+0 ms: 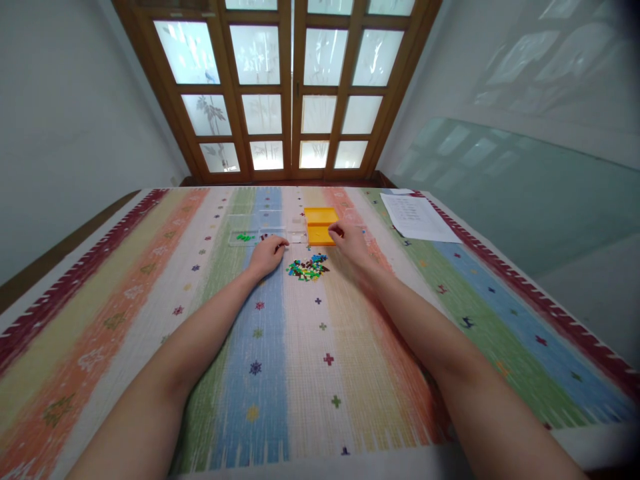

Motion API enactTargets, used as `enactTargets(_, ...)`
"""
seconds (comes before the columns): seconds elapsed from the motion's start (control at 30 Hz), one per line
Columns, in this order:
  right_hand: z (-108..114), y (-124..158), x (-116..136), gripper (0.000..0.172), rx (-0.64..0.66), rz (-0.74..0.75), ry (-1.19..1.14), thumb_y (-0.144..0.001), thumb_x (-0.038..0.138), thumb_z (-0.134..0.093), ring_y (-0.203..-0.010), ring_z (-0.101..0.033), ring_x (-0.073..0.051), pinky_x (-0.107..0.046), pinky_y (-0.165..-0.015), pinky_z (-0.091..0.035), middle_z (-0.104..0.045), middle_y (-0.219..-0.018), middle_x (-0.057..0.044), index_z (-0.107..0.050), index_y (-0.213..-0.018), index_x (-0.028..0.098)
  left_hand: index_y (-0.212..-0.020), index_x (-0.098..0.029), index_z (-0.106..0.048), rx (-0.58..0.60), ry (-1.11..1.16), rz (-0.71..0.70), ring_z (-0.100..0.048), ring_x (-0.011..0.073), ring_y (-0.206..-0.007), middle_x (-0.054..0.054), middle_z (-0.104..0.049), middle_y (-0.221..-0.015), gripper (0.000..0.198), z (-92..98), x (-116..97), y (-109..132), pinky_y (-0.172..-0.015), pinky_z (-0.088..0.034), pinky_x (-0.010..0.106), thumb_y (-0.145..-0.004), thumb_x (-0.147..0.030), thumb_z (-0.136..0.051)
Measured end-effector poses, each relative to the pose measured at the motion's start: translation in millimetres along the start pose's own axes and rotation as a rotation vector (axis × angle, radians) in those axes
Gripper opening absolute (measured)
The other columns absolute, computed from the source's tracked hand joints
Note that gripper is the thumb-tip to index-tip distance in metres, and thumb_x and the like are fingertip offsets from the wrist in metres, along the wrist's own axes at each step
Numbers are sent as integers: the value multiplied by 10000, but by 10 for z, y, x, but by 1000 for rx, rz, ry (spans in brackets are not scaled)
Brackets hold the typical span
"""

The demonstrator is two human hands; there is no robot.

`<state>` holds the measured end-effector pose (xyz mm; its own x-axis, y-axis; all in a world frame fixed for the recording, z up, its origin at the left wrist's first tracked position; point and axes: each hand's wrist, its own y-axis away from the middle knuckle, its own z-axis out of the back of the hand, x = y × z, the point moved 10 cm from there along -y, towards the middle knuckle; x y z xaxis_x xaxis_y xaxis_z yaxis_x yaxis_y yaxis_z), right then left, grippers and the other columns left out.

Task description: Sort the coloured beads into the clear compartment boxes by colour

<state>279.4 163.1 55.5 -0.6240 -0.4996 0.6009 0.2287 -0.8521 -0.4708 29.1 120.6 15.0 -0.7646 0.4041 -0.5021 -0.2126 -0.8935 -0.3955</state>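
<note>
Some green pieces [245, 237] already lie in a clear box [234, 243] beyond and left of the left hand [269, 255], while a larger mixed pile [306, 269] sits loose on the tabletop [300, 387] between both hands. The right hand [350, 243] has its digits together at the yellow box [321, 215]; the left curls, hiding nearby compartments, and whether either grips a piece I cannot tell.

Operator's body: two bare hands, left hand [267, 255] and right hand [352, 243]. Left forearm [210, 327] and right forearm [415, 317]: uncovered as far as the table's near edge [310, 467]; smooth outline, each broad toward the elbow, tapering toward the hand. Fine detail: too small to resolve.
</note>
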Motion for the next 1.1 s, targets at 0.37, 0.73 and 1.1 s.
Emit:
enactTargets(0.37, 520, -88, -910, 286, -172, -173, 173, -910, 210, -498, -1028, -686, -297, -437, -980, -524, -776, -1105, -110, -752, -1042, 199, -1086, -203, -745, 16, -11, -18, -663, 242, -986, 74, -735, -1052, 251, -13, -23, -7, -926, -514, 390, -965, -203, -524)
enactTargets(0.73, 126, -32, -330, 308, -16, 70, 221, -927, 122, -519, -1007, -663, -281, -390, -918, -496, -760, -1089, -101, -772, -1088, 191, -1086, -204, -747, 19, -19, -14, -659, 240, -979, 73, -732, -1041, 244, -20, -20, -9, -915, -509, 381, -964, -194, -535)
enactTargets(1.1, -622, 281, 591, 203, 301, 342, 518, -1048, 261, -595, -970, -537, -272, -362, -842, -386, -659, -992, -121, -783, -1007, 199, -1079, -206, -751, 8, -16, -19, -658, 235, -975, 71, -738, -1051, 238, -23, -16, -18, -902, -507, 375, -962, -198, -544)
